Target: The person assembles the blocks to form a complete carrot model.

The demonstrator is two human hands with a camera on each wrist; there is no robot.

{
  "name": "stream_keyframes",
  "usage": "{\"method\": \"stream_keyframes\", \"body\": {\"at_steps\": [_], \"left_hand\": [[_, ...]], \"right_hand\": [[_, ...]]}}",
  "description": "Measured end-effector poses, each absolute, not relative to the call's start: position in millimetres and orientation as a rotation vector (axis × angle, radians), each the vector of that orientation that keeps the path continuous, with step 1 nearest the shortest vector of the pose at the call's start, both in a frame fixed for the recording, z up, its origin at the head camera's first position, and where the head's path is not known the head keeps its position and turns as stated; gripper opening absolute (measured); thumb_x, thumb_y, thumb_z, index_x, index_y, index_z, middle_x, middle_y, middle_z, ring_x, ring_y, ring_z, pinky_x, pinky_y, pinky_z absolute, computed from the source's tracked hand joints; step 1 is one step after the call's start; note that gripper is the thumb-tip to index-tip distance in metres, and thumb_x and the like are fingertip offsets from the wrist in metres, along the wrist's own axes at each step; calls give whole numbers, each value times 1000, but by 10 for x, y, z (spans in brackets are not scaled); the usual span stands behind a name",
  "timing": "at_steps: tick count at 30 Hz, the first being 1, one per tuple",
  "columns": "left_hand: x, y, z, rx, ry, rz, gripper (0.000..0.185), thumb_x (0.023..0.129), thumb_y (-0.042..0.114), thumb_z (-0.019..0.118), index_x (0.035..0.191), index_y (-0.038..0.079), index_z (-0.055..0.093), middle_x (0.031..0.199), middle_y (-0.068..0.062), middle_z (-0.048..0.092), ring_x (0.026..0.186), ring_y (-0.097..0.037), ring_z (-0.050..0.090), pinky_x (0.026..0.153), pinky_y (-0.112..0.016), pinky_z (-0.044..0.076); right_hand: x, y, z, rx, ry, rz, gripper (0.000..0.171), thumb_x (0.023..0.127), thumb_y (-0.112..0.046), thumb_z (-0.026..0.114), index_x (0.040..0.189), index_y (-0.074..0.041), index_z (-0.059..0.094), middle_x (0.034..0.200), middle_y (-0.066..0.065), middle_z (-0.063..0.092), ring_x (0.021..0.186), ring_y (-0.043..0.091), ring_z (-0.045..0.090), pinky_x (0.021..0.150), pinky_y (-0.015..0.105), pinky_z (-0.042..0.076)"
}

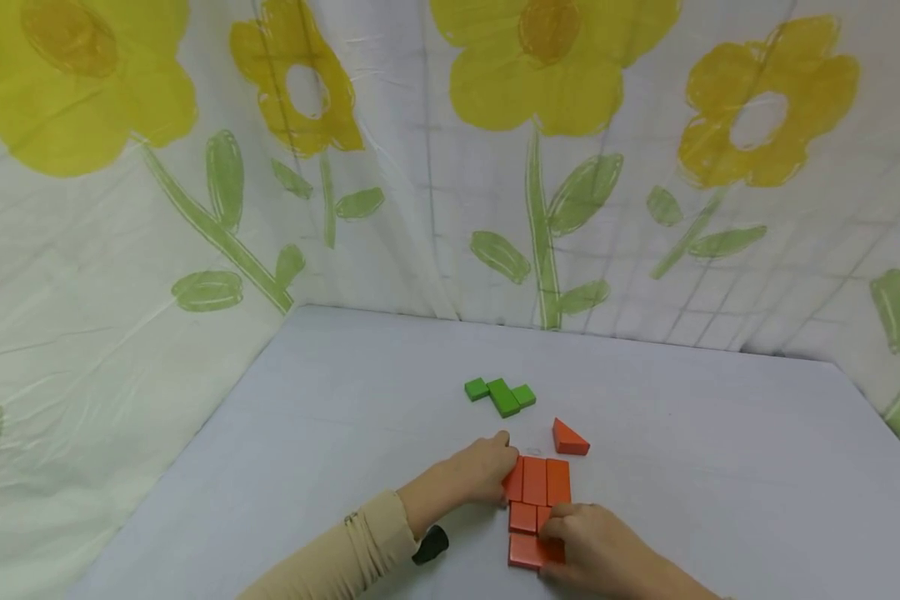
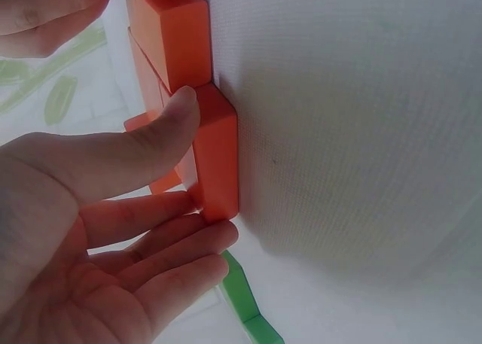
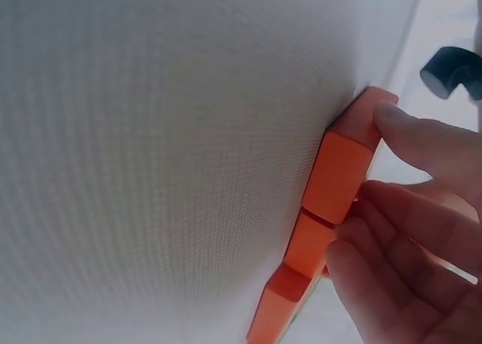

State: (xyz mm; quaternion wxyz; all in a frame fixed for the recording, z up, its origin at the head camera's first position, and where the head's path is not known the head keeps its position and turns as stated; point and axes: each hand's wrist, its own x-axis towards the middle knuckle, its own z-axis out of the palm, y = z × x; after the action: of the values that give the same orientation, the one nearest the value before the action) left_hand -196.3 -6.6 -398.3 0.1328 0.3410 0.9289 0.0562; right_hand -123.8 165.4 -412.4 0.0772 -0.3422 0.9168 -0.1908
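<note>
Several flat orange blocks (image 1: 536, 492) lie packed together on the grey table (image 1: 330, 433). My left hand (image 1: 492, 468) is at the cluster's upper left. It pinches the leftmost orange block (image 2: 221, 159) lengthwise, thumb (image 2: 162, 133) at one end and index fingertip at the other. My right hand (image 1: 581, 540) lies over the cluster's lower right corner. Its thumb (image 3: 410, 133) presses the end of an orange block (image 3: 343, 167) and its curled fingers (image 3: 376, 276) touch the row's side. An orange wedge (image 1: 570, 437) lies apart just beyond the cluster.
Three green blocks (image 1: 501, 397) sit joined together further back on the table. A small black object (image 1: 429, 546) shows beside my left sleeve. A flowered cloth wall (image 1: 450, 167) closes off the back and both sides.
</note>
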Motion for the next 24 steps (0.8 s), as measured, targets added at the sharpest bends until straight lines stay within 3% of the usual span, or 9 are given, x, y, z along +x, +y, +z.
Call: {"method": "stream_keyframes", "body": {"at_steps": [10, 15, 21, 24], "left_hand": [[-1955, -70, -3989, 997, 2709, 157, 36, 66, 20, 77, 94, 7, 59, 90, -2, 47, 66, -8, 44, 62, -18, 40], [-1951, -75, -3988, 1003, 2713, 171, 36, 66, 20, 77, 93, 6, 59, 87, -2, 46, 65, -9, 44, 61, -19, 40], [-1936, -72, -3970, 990, 2707, 193, 37, 67, 20, 76, 95, 5, 59, 93, -5, 49, 71, -10, 48, 66, -20, 42], [-1933, -76, -3970, 980, 2712, 191, 37, 66, 21, 76, 95, 5, 59, 95, -5, 49, 72, -10, 49, 68, -20, 43]], "right_hand": [[-1245, 1658, -4119, -1102, 2807, -629, 23, 69, -30, 73, 81, -11, 68, 72, -11, 54, 59, -1, 43, 57, 19, 43], [-1402, 1730, -4093, -958, 2998, -801, 18, 71, -22, 73, 83, -10, 67, 75, -8, 58, 63, 4, 51, 56, 17, 44], [-1700, 1895, -4045, -492, 3264, -743, 41, 67, -12, 75, 103, 1, 61, 96, 10, 60, 84, 25, 58, 68, 35, 48], [-1810, 1940, -4060, -403, 3204, -645, 45, 68, -11, 74, 106, 5, 58, 99, 17, 59, 89, 30, 56, 71, 41, 46]]}}
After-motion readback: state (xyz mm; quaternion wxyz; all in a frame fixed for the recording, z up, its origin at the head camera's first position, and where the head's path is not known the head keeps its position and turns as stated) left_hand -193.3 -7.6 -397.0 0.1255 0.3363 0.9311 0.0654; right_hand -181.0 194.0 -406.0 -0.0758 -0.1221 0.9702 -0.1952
